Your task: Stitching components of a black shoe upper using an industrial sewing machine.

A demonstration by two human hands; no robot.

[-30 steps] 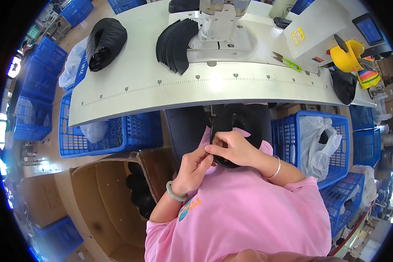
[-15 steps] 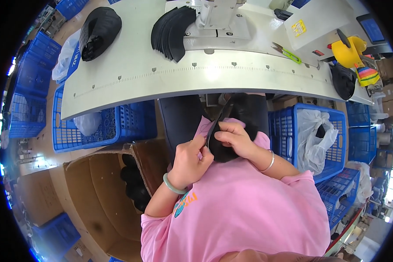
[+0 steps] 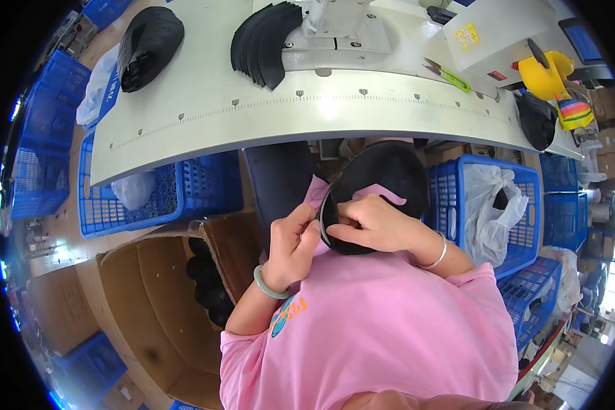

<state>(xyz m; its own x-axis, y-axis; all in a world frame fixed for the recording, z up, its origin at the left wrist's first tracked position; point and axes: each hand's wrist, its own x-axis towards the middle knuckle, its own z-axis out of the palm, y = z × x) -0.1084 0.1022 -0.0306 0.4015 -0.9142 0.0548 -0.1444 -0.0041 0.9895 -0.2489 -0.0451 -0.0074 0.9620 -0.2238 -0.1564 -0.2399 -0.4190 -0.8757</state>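
Observation:
A rounded black cap [image 3: 393, 167] rests over my lap, its curved edge toward my left. My left hand [image 3: 292, 242] is closed, pinching that edge between thumb and fingers. My right hand [image 3: 377, 224] lies over the cap's near part with fingers curled onto the black fabric by the edge; its fingertips are partly hidden. A pale strip runs along the edge between the hands. Pink cloth [image 3: 316, 191] shows beside the cap and across it.
On the white sewing table [image 3: 205, 133] lie a fan of curved black pieces [image 3: 263, 46], a black fabric bundle [image 3: 150, 51] and green-handled snips [image 3: 451, 76]. Blue crates [image 3: 208, 184] flank my legs, the right crate [image 3: 451, 219] holding white plastic bags. A cardboard box [image 3: 147, 294] stands at left.
The cap has turned and spread wider, showing more of its rounded black surface. My right hand has shifted down and now curls over it. My left hand stays near the edge.

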